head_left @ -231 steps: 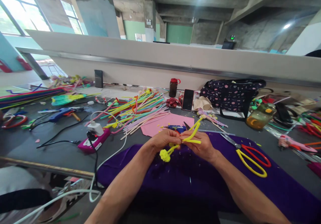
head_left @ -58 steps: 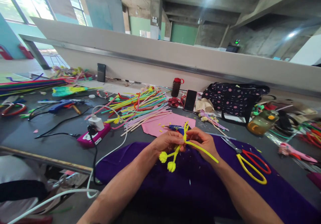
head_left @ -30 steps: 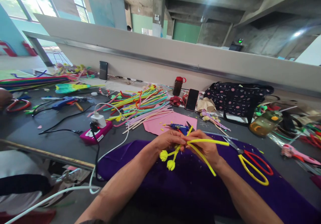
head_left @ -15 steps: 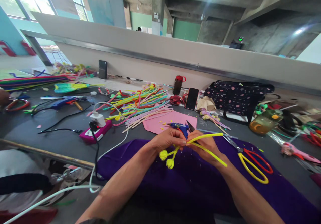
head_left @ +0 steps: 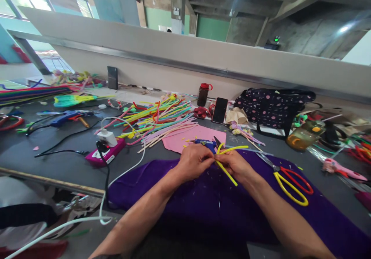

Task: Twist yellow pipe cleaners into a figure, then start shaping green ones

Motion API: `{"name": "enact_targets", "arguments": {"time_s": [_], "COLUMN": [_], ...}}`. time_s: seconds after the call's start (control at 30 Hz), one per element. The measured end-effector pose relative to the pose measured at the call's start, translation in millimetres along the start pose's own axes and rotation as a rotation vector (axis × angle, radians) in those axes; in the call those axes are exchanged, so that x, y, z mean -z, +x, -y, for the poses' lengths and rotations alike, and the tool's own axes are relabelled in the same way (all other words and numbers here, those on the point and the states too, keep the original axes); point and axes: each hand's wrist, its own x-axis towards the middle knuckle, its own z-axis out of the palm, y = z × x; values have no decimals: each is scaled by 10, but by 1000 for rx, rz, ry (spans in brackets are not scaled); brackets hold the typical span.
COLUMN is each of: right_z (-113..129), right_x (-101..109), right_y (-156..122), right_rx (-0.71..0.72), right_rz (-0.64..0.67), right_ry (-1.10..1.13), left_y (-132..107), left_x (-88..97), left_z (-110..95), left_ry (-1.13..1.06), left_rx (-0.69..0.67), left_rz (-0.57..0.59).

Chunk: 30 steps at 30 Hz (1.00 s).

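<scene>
Both hands meet over the purple cloth (head_left: 162,197), pinching yellow pipe cleaners (head_left: 228,174) between them. My left hand (head_left: 194,161) is closed, its thumb and fingertips pressed together at the joint of the stems. My right hand (head_left: 236,163) grips the same stems from the other side; one end sticks out to the right and another slants down. The fluffy yellow ends are hidden by my left hand. Just beyond my fingers, a blue glue gun (head_left: 207,143) lies on a pink sheet (head_left: 174,141).
Scissors with red and yellow handles (head_left: 291,187) lie to the right. Behind the hands is a pile of coloured pipe cleaners (head_left: 162,116). A magenta power strip (head_left: 106,154) with a white cable stands left; a phone (head_left: 219,110), bottle (head_left: 203,95) and patterned bag (head_left: 269,108) line the back.
My left hand has turned over the stems, so the fluffy yellow ends no longer show. The free stems on the right have shifted and now stick out less. The view has moved slightly.
</scene>
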Motion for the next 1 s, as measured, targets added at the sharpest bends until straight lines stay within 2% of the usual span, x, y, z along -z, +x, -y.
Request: {"name": "enact_targets", "arguments": {"time_s": [0.1, 0.2, 0.3, 0.4, 0.6, 0.7, 0.83, 1.0], "right_z": [12, 1, -33, -60, -10, -1, -33, 39], "right_x": [1, 12, 7, -18, -21, 16, 84, 119], "right_y": [9, 2, -8, -40, -104, -109, -111, -124], "right_rx": [85, 276, 456, 626, 949, 1013, 1051, 1161], "right_rz": [9, -31, -203, -338, -271, -256, -300, -138], "right_ry": [51, -16, -148, -317, -560, -690, -808, -922], "left_y": [7, 23, 37, 38, 22, 17, 12, 17], "left_x": [-5, 19, 51, 50, 6, 0, 3, 12], "left_z": [27, 90, 140, 157, 163, 169, 167, 171], "left_ry": [-219, -646, -973, -1153, -1247, -1232, -1181, -1056], "left_rx": [156, 333, 418, 505, 516, 525, 537, 477], "left_rz": [1, 119, 222, 265, 296, 336, 373, 343]}}
